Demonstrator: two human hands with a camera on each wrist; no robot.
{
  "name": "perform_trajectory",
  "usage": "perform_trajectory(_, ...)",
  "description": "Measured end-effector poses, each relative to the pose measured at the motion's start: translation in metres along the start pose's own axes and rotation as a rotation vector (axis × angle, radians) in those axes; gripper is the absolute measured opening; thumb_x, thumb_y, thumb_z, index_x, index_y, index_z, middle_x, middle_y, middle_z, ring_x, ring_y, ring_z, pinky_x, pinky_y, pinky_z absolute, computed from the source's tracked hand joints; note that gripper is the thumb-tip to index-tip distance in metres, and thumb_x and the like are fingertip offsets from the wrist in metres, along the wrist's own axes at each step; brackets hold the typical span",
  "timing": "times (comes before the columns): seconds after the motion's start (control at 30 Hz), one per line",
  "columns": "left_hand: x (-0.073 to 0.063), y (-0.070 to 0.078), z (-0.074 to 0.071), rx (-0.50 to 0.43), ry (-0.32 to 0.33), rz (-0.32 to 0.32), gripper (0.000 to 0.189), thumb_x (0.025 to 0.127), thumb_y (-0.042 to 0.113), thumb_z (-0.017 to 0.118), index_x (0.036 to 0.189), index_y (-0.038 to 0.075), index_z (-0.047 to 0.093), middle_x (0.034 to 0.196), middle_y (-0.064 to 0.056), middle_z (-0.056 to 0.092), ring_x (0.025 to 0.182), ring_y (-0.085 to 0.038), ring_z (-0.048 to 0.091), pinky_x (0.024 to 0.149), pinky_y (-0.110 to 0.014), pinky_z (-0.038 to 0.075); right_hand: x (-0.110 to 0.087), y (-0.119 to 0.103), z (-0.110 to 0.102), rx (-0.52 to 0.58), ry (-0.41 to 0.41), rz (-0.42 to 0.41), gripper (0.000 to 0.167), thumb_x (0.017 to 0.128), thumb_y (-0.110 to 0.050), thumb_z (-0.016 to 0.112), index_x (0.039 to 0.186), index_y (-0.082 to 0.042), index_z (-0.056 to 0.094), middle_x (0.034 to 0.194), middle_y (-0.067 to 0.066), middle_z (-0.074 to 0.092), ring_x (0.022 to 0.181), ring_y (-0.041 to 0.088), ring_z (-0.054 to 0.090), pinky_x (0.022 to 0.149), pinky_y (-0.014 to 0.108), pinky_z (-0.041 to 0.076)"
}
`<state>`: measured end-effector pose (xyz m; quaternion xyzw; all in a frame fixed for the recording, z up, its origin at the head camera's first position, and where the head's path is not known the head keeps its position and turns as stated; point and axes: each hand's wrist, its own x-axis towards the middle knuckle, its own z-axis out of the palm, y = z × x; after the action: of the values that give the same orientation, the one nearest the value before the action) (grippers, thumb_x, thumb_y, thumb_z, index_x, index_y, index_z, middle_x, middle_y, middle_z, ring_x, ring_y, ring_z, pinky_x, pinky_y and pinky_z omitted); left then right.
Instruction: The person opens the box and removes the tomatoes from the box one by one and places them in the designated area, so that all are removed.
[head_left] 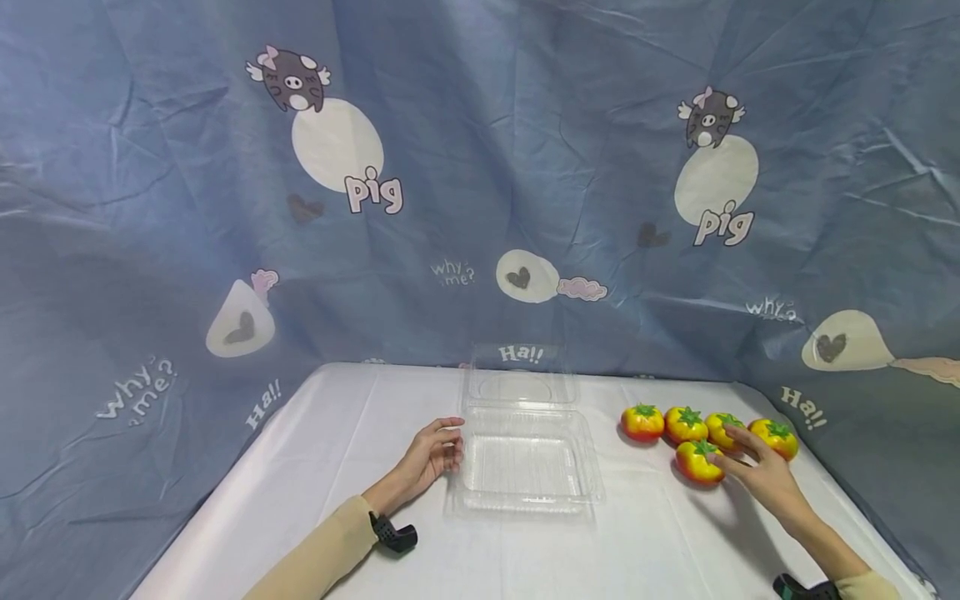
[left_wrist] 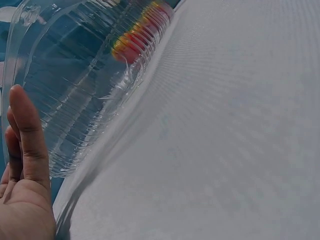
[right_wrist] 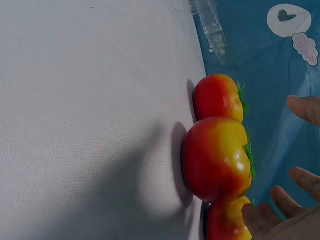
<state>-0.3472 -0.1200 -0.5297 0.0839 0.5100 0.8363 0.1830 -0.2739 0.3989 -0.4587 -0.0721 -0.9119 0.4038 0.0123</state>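
A clear plastic clamshell box (head_left: 522,467) lies with its lid (head_left: 521,385) raised behind it. My left hand (head_left: 431,457) is beside the box's left side, its fingers at the rim; in the left wrist view, the hand (left_wrist: 27,145) has straight or relaxed fingers. At the right, my right hand (head_left: 768,479) hovers over the tomatoes with thumb and fingers apart. Nearest to it is the front tomato (head_left: 697,463), red and yellow with a green calyx. In the right wrist view, a gap separates the hand (right_wrist: 287,220) from the large middle tomato (right_wrist: 215,160).
Behind the front tomato, several more stand in a row, among them the left one (head_left: 642,423) and the right one (head_left: 776,439). A white cloth (head_left: 645,542) covers the table. A blue printed curtain (head_left: 480,167) hangs along the back and sides.
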Motion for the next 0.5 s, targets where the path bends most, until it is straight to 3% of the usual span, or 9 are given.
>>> perform_trajectory(0.13, -0.002, 0.001, 0.000, -0.001, 0.017, -0.003, 0.027, 0.097, 0.011, 0.044, 0.123, 0.005, 0.043, 0.076, 0.000, 0.055, 0.060, -0.012, 0.054, 0.051, -0.023, 0.047, 0.000, -0.004, 0.000, -0.015, -0.001, -0.023, 0.095, 0.087, -0.053, 0.063, 0.149, 0.005, 0.021, 0.148, 0.035, 0.027, 0.133, 0.051, 0.030, 0.105, 0.065, 0.029)
perform_trajectory(0.3, -0.003, 0.005, -0.001, 0.043, 0.084, -0.019, 0.027, 0.097, 0.020, 0.047, 0.120, 0.006, 0.047, 0.077, 0.000, 0.054, 0.061, -0.012, 0.054, 0.054, -0.025, 0.047, 0.001, -0.009, -0.004, -0.004, -0.015, -0.073, 0.089, 0.089, -0.047, 0.063, 0.149, 0.004, 0.022, 0.148, 0.036, 0.027, 0.134, 0.053, 0.029, 0.105, 0.065, 0.030)
perform_trajectory(0.5, -0.007, 0.018, -0.008, 0.108, 0.116, -0.061, 0.042, 0.097, 0.029, 0.046, 0.127, 0.000, 0.041, 0.078, 0.000, 0.052, 0.061, -0.013, 0.054, 0.055, -0.027, 0.049, 0.004, -0.019, -0.011, -0.021, -0.018, -0.138, 0.084, 0.090, -0.046, 0.063, 0.149, 0.002, 0.026, 0.147, 0.033, 0.030, 0.132, 0.052, 0.032, 0.101, 0.066, 0.035)
